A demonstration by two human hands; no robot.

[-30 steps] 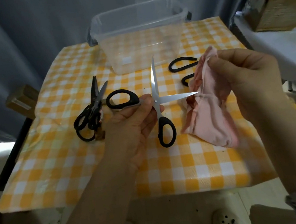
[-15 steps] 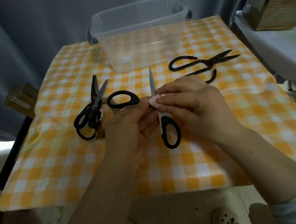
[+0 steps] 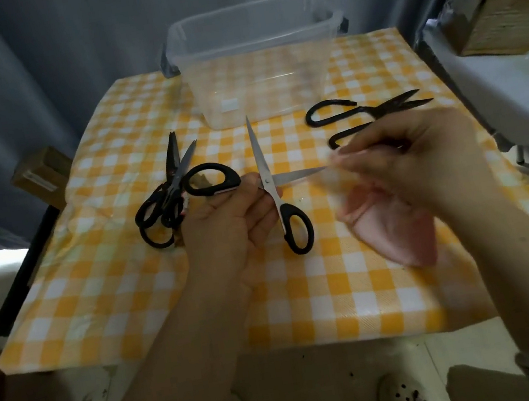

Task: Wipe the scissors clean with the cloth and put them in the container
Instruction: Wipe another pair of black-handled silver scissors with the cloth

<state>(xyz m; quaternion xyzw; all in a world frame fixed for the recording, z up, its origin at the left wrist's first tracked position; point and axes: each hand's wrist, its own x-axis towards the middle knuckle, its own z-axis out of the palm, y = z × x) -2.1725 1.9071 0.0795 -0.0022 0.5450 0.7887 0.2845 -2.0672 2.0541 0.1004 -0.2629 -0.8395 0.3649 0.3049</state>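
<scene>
While the left hand [image 3: 226, 230] pinched the open scissors [image 3: 267, 180] at their pivot over the counter [image 3: 340, 295], one blade pointed at the container [image 3: 248, 22] behind and the other ran right into the cloth [image 3: 396, 231]. The right hand [image 3: 422, 154], blurred, seemed to have its fingers [image 3: 366, 149] pinching cloth around that tip. A hurried pull might slice fabric or skin, or wrench the scissors loose.

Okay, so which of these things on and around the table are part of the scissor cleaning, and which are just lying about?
In the job: open scissors in left hand, pink cloth in right hand, clear container, piled scissors, all-black scissors.
Lying about: woven box, small brown box.
</scene>
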